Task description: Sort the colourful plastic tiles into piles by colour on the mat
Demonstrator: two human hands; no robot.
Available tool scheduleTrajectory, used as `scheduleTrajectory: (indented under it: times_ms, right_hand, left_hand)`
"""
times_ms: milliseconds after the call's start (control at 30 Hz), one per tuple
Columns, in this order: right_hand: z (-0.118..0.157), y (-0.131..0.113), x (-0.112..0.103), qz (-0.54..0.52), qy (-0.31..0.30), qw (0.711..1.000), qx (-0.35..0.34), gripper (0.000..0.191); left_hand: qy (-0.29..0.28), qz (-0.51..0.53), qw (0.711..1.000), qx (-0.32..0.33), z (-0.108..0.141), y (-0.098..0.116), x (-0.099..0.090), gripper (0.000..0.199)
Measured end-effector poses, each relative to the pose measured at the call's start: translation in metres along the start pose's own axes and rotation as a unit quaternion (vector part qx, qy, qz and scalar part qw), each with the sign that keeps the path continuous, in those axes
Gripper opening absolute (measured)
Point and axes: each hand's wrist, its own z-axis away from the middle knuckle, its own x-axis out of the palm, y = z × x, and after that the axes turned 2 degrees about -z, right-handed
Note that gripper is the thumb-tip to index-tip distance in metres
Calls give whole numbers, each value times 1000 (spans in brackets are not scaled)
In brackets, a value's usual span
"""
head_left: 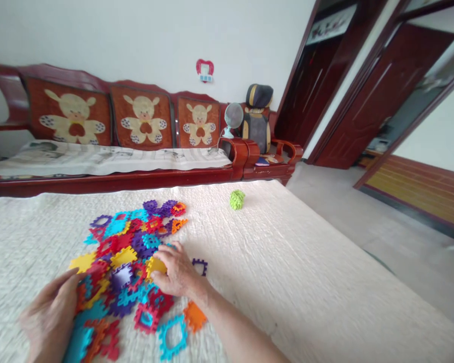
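Interlocking foam puzzle pieces with notched edges lie in a loose pile on the cream-covered table (287, 262), in red, yellow, blue, purple and orange. My right hand (177, 269) is over the pile's right side, thumb and fingers closed around a yellow puzzle piece (153, 267). At the pile's left edge is my left hand (51, 312), its thumb and forefinger stretched out alongside the pieces. Its other fingers are partly hidden. Close by lie a flat yellow piece (82, 262), a blue square frame (173, 337), an orange piece (194, 316) and a purple frame (200, 266) beyond my right wrist.
A bumpy green ball (236, 199) sits near the table's far edge. Behind the table stands a dark red wooden sofa (166, 176) with bear cushions (143, 118). A small fan (233, 117) and a wooden armchair (267, 164) are to its right.
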Motion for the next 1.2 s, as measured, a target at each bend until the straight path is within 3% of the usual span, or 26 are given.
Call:
scheduleTrajectory:
  times_ms: [200, 433, 533, 667, 833, 900, 1000, 1100, 1200]
  right_hand:
    - [12, -19, -5, -52, -8, 999, 12, 42]
    - [17, -35, -4, -36, -67, 996, 38, 36]
    - [8, -30, -12, -47, -58, 996, 42, 28]
    - [-23, -10, -25, -75, -11, 997, 29, 34]
    - [-54, 16, -18, -36, -76, 996, -1, 36]
    - [-55, 25, -12, -11, -96, 995, 9, 37]
    - [-49, 36, -7, 15, -77, 996, 45, 37]
    - [-44, 33, -5, 16, -45, 997, 54, 34]
    - [-46, 10, 3, 10, -43, 998, 40, 34]
  left_hand:
    - [-31, 107, 993, -42, 10, 10, 4, 49]
    - [0, 253, 964, -86, 7, 12, 4, 42]
    - [6, 296, 949, -112, 5, 15, 1, 42]
    - [6, 324, 939, -118, 0, 14, -1, 44]
    - [-1, 335, 936, -107, -3, 12, 1, 42]
    - [-1, 353, 929, -112, -3, 12, 1, 41]
    - [6, 378, 918, -122, -3, 13, 2, 40]
    - [9, 384, 915, -123, -3, 13, 2, 39]
    - [7, 382, 915, -132, -2, 14, 1, 38]
